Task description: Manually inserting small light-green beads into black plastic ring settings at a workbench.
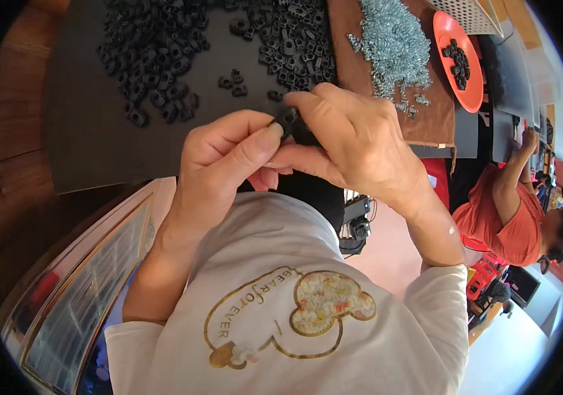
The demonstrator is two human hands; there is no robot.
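My left hand (228, 155) and my right hand (350, 135) meet over the near edge of a black mat (84, 118). Together they pinch one small black plastic piece (288, 120) between thumbs and fingertips. Most of the piece is hidden by my fingers. Just beyond my hands lie piles of the same small black pieces (156, 46), and a heap of small silver metal springs (396, 46) rests on a brown cloth (436, 122) to the right.
An orange plate (469, 92) with several black pieces sits at the far right. A white perforated basket (469, 13) stands behind it. Another person in an orange shirt (512, 224) works at the right. A framed glass panel (77, 296) lies at the lower left.
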